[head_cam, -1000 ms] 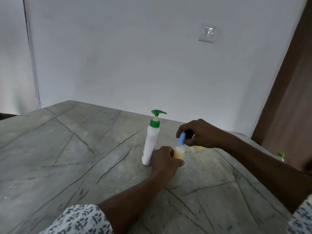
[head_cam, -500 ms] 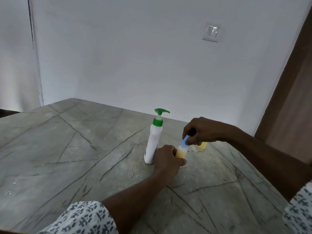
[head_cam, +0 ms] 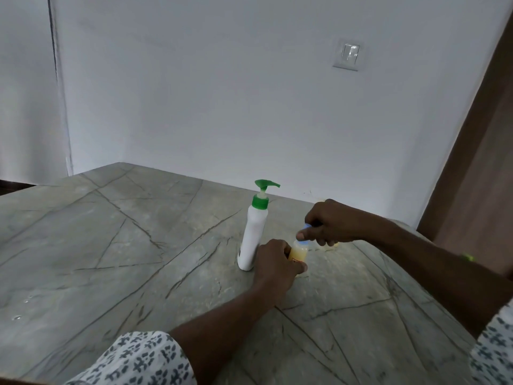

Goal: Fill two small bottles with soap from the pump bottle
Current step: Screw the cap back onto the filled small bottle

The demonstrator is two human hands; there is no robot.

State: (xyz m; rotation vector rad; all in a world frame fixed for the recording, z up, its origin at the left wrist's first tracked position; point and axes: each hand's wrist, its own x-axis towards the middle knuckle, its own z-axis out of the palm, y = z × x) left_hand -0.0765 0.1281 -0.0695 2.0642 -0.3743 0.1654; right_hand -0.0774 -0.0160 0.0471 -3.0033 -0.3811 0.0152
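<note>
tabletop (head_cam: pixel 111 245): grey stone with dark cracks | pump bottle (head_cam: pixel 254 237): white with a green top, stands near the far edge | left hand (head_cam: pixel 274 263): I wrap it round the small bottle (head_cam: pixel 299 252) of yellow soap, just right of the pump bottle | right hand (head_cam: pixel 330 225): I pinch the blue cap (head_cam: pixel 303 242) at its top

The grey, dark-veined tabletop (head_cam: pixel 111 245) carries a white pump bottle (head_cam: pixel 254 234) with a green head, upright and touching the left grip (head_cam: pixel 274 262) on its left side. A small bottle (head_cam: pixel 298 252) of yellowish soap stands within that grip, its blue cap (head_cam: pixel 302 242) pinched by the right grip (head_cam: pixel 330 226). A yellow sliver (head_cam: pixel 334 245) shows beneath the right grip. Droplets (head_cam: pixel 16 318) lie far left of both.
</note>
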